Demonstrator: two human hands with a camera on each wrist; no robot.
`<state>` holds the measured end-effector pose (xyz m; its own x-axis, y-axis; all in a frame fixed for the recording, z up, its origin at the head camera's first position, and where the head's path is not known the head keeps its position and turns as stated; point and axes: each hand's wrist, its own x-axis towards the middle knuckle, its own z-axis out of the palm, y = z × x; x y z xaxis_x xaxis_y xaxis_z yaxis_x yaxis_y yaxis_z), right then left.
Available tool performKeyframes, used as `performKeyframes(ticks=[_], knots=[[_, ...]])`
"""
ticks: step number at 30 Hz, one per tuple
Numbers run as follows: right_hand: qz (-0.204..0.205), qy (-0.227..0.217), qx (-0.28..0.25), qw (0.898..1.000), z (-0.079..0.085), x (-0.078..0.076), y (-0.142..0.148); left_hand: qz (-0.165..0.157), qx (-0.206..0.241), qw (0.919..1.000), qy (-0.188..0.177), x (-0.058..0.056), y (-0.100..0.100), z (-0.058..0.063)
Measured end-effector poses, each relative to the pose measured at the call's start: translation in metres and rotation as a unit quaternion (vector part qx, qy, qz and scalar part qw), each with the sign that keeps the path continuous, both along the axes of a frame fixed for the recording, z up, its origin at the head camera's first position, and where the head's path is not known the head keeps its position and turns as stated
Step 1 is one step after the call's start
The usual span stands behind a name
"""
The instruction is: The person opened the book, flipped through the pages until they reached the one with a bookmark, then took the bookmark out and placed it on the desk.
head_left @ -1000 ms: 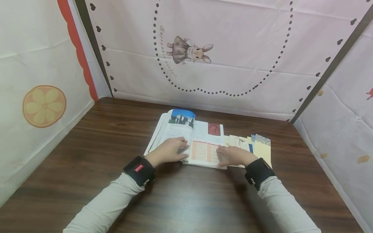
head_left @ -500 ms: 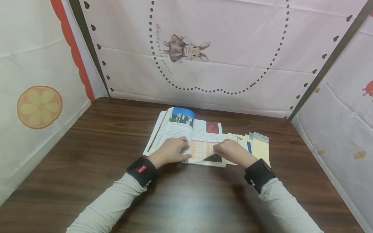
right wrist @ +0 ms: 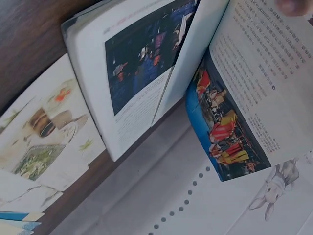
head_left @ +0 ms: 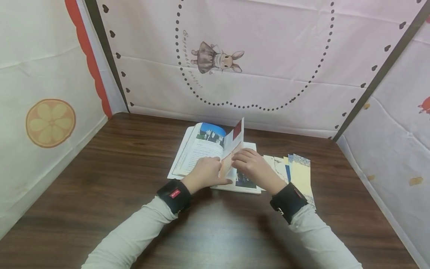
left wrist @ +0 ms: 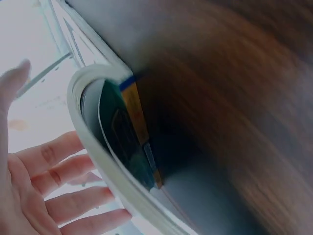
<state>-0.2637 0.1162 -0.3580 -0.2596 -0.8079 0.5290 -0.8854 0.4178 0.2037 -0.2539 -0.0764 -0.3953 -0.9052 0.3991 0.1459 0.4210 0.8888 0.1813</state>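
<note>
An open book (head_left: 203,153) with printed pages and colour photos lies on the table. My left hand (head_left: 207,172) rests on its left-hand pages near the fold; in the left wrist view the fingers (left wrist: 73,203) are relaxed and lie against the curved page edges. One book page (head_left: 237,139) stands raised over the fold, and my right hand (head_left: 253,168) holds it near its lower part, the thumb being hidden. In the right wrist view a single fingertip (right wrist: 293,6) shows at the raised page, whose back carries text and a colourful photo. Under it, another photo page (right wrist: 146,58) is uncovered.
Several overlapping paper cards (head_left: 301,173) lie just right of the book, partly under my right wrist. The dark wooden table (head_left: 134,149) meets a pale patterned cloth wall (head_left: 268,67) at the back, with more cloth at both sides.
My right hand has lifted the right-hand page from its lower corner and moved left with it, so the page now stands up. The left hand has shifted slightly right on the book.
</note>
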Motion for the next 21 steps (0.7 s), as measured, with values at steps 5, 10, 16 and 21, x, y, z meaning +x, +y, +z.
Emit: performKeyframes(ticks=[5,10,16,21], knots=[[0.001,-0.008,-0.029,1.0,-0.004,0.001,-0.006,-0.031,-0.053,0.9958,0.068,0.001,0.007,-0.006],[-0.023,-0.029,-0.083,0.996,-0.008,0.001,0.0,-0.02,-0.036,0.9948,0.093,0.003,0.009,-0.008],[-0.128,-0.141,-0.073,0.979,-0.017,0.002,0.015,0.034,0.023,0.997,0.066,0.003,0.008,-0.004],[-0.249,-0.322,0.107,0.907,-0.034,-0.004,0.024,0.092,0.141,0.9856,0.015,0.0,0.001,0.003]])
